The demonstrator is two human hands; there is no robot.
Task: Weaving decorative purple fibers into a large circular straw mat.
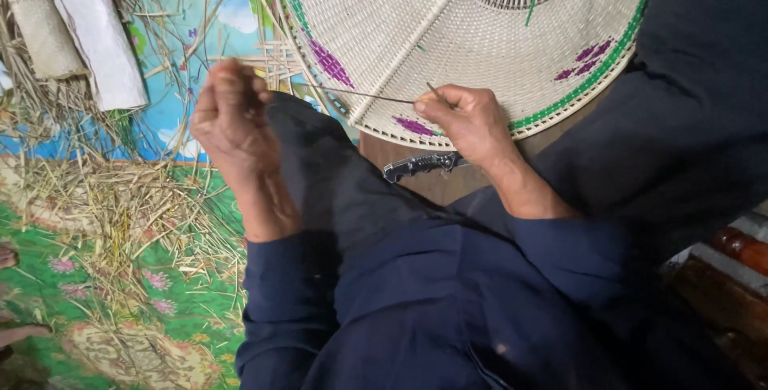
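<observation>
A large round woven piece (480, 30) of pale cane with green rim and purple motifs lies across my lap, spokes showing at its centre. My left hand (232, 118) is closed around the end of a thin dark strand (360, 96). That strand runs taut to my right hand (468, 118), which pinches it against the woven edge together with a thin metal needle-like tool. A folded pocket knife (420, 166) rests on my leg just below the right hand.
Loose straw and cane strips (120, 206) litter a colourful mat (160, 334) on the left. A white rolled bundle (96, 30) and a woven pouch (44, 30) lie at top left. Wooden furniture (740, 250) shows at the right edge.
</observation>
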